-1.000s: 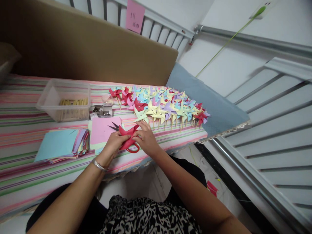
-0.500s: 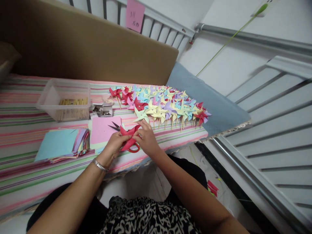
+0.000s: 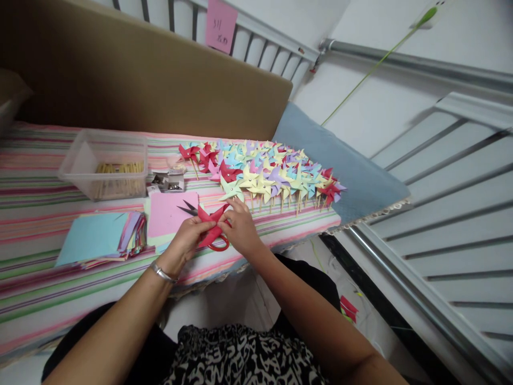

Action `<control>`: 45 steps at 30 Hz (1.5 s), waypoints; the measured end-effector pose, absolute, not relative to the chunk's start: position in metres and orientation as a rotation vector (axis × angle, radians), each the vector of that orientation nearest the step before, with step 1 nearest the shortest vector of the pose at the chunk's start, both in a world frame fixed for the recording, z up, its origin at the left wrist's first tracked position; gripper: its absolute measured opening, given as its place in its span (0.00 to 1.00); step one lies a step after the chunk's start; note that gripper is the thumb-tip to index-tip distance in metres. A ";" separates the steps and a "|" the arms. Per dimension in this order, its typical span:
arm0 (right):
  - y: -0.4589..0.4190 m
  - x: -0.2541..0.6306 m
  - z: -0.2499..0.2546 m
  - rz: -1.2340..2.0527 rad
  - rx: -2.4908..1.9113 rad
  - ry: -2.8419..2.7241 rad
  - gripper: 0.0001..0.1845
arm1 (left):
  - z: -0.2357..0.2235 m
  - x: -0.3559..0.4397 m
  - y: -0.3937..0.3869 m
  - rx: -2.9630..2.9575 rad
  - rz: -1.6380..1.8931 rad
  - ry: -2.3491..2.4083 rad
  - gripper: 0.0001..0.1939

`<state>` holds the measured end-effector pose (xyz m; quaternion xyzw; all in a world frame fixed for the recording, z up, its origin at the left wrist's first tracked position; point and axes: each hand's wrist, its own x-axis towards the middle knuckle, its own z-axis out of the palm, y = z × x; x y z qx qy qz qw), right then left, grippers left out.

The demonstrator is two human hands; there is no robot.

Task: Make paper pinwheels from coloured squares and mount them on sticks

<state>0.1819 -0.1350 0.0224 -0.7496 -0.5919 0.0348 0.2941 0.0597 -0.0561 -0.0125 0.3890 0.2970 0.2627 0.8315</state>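
Your hands are just in from the front edge of the striped cloth [image 3: 96, 291], which slants up to your right. To your left, bare stripes show between that edge and the stack of coloured paper [image 3: 92, 238]; to your right, a striped strip runs between the edge and the pinwheels [image 3: 260, 187]. A brown panel [image 3: 160, 80] bounds the back, and a blue cloth [image 3: 340, 160] lies beyond the pinwheels.

The red paper [image 3: 210, 236] is between your hands, its points folded inward, above the scissors [image 3: 188, 210]. Your left hand [image 3: 190, 235] pinches its left side, thumb on top; your right hand [image 3: 240, 227] has thumb and forefinger closed narrowly on it near the middle, with the other fingers reaching over toward the nearest pinwheel. The scissors' blades are parted and point left over the pink sheets [image 3: 170, 211], and a red handle loop shows below the paper.

Behind the sheets you have a small box of metal pieces [image 3: 175, 184] and a clear tub [image 3: 78, 184] of wooden sticks [image 3: 120, 182]. The pink note [image 3: 220, 27] on the white railing [image 3: 280, 48] seems to read "311"; its lower line is illegible.
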 end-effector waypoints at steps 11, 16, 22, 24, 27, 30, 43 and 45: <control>-0.149 0.182 0.022 0.271 -1.773 -0.963 0.16 | -0.011 0.061 -0.055 0.855 0.689 0.751 0.08; -0.143 0.174 0.016 0.938 -1.594 -0.614 0.18 | -0.015 0.064 -0.060 0.868 0.745 0.731 0.09; -0.133 0.169 0.016 1.053 -1.524 -0.659 0.11 | -0.012 0.064 -0.065 0.853 0.779 0.689 0.09; -0.131 0.172 0.016 1.033 -1.547 -0.716 0.11 | -0.010 0.064 -0.064 0.850 0.767 0.682 0.09; -0.128 0.177 0.017 1.005 -1.605 -0.793 0.10 | -0.011 0.063 -0.063 0.855 0.753 0.676 0.07; -0.124 0.176 0.020 0.952 -1.699 -0.863 0.07 | -0.012 0.063 -0.063 0.859 0.771 0.694 0.05; -0.045 0.174 0.032 0.435 -1.879 -1.563 0.12 | 0.091 -0.019 0.032 0.547 1.724 0.659 0.11; -0.014 0.172 0.027 0.395 -1.892 -1.722 0.09 | 0.093 -0.029 0.040 0.446 1.775 0.675 0.12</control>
